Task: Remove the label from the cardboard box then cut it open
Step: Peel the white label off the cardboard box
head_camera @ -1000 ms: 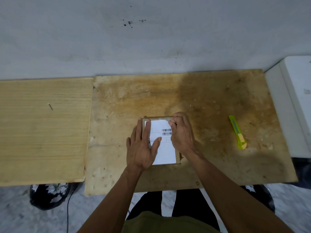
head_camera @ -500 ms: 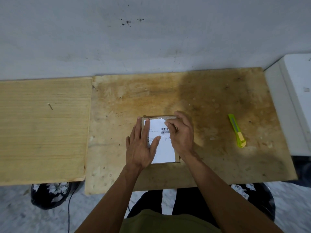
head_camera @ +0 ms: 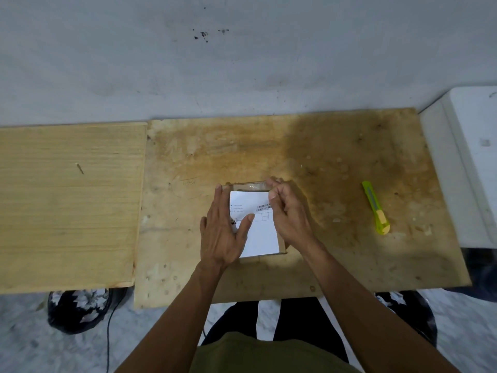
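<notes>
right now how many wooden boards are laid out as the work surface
2. A pale, clean-grained board lies on the left. A stained plywood board lies beside it on the right, carrying the cardboard box and the yellow-green utility knife. None seems hidden.

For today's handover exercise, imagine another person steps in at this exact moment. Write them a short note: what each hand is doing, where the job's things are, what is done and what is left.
Left hand: flat on the white label, open, pinning the cardboard box to the stained plywood board.
Right hand: fingers pinched at the label's far right corner, apparently picking at its edge.
Cutter: yellow-green, lying untouched on the board to the right of the box.
Done: the box is steadied and peeling seems to have only begun; the label mostly lies flat.
Left: peel the label off fully, then take the cutter and cut the box open.
</notes>
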